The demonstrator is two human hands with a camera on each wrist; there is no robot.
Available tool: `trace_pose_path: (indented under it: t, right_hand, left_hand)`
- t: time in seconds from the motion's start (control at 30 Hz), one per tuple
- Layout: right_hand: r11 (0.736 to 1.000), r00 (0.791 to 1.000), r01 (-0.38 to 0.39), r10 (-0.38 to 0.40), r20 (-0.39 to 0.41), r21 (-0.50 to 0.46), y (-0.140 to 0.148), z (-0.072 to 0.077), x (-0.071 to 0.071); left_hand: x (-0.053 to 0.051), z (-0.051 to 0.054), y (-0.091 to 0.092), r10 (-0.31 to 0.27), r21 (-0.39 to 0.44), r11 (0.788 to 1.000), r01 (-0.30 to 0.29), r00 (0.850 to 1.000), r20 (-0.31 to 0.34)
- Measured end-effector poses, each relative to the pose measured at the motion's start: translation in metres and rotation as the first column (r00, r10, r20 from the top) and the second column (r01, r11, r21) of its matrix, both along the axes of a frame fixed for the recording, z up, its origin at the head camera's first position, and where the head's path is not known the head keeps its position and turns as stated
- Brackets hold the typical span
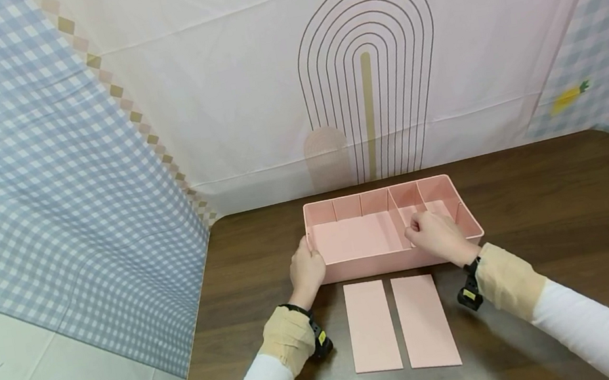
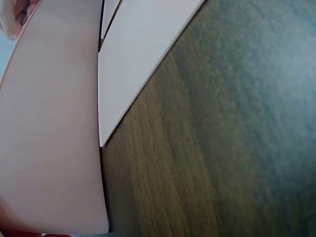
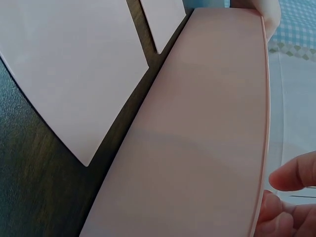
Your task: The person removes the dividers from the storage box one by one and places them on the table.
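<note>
the pink box sits at the middle of the frame, right of centre, its long axis running left to right, and its divided end lies directly beneath the right hand, which is nearer those small compartments than the left hand. the right hand's fingers are curled over the front rim, but whether they pinch a divider cannot be told, as the fingertips are partly hidden. the left hand grips the box's left wall at the near corner. below the box, at lower centre, two loose panels lie flat on the dark wooden table, long axes running up the frame: the left panel nearer the left hand, the right panel nearer the right, with a narrow gap between. counted: one box, two loose panels, two hands, two wrist cameras; one wide compartment fills the box's left side, while the right-side compartments are too covered to count surely.
</note>
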State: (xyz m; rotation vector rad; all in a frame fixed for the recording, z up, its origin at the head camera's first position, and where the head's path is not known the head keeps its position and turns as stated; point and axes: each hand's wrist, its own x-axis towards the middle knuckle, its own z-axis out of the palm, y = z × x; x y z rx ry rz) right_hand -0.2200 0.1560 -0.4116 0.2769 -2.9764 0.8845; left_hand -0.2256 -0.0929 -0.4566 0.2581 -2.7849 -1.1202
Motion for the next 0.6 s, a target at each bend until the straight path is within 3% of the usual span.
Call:
trace_pose_path:
  t: [0.6]
  right_hand:
    - [0.996, 0.995, -0.005, -0.004, 0.095, 0.094, -0.0016, 0.0018, -0.0045]
  left_hand:
    - [0.0010, 0.0022, 0.0005, 0.002, -0.009, 1.000, -0.002, 1.000, -0.001]
